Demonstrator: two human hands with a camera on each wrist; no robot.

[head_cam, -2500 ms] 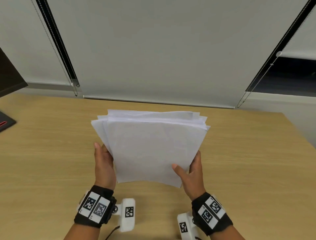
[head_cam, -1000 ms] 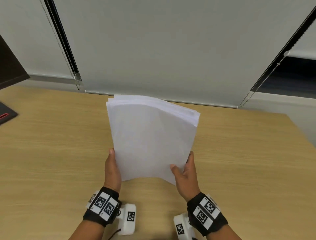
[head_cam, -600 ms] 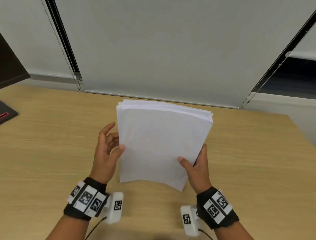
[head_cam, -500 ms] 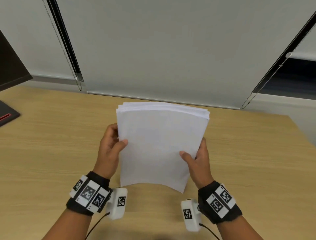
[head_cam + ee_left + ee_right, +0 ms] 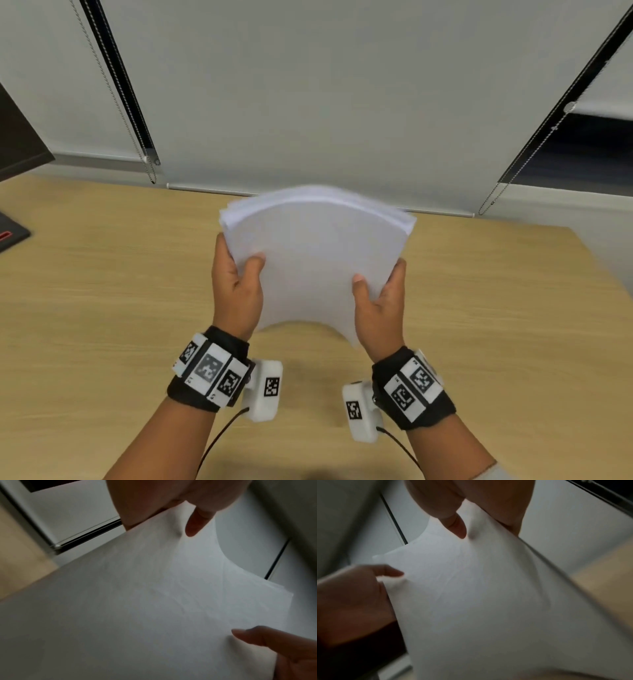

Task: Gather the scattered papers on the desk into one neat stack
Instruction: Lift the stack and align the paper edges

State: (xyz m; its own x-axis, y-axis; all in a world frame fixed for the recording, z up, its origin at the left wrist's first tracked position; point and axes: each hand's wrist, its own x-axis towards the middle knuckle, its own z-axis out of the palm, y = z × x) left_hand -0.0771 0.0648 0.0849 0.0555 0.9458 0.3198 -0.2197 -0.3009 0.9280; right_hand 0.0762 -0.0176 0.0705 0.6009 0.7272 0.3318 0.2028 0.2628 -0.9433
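Observation:
A stack of white papers (image 5: pixel 311 260) stands nearly upright above the wooden desk (image 5: pixel 102 308), bowed so that its top edge arches. My left hand (image 5: pixel 236 284) grips its left edge, thumb on the near face. My right hand (image 5: pixel 378 301) grips the right edge the same way. In the left wrist view the paper stack (image 5: pixel 137 601) fills the frame, with my left thumb (image 5: pixel 197 520) on it and the right thumb (image 5: pixel 257 637) low on the right. The right wrist view shows the paper stack (image 5: pixel 479 601) with my right thumb (image 5: pixel 455 526) pressing it.
A dark monitor corner (image 5: pixel 17 144) and a black device with a red mark (image 5: pixel 10 236) sit at the far left of the desk. Roller blinds with bead chains (image 5: pixel 137 137) hang behind the desk. The desk's right edge (image 5: pixel 603 274) runs diagonally.
My left hand let go of the stack, opened beside it, then took the left edge again higher up. The stack has bowed and its edges look more even.

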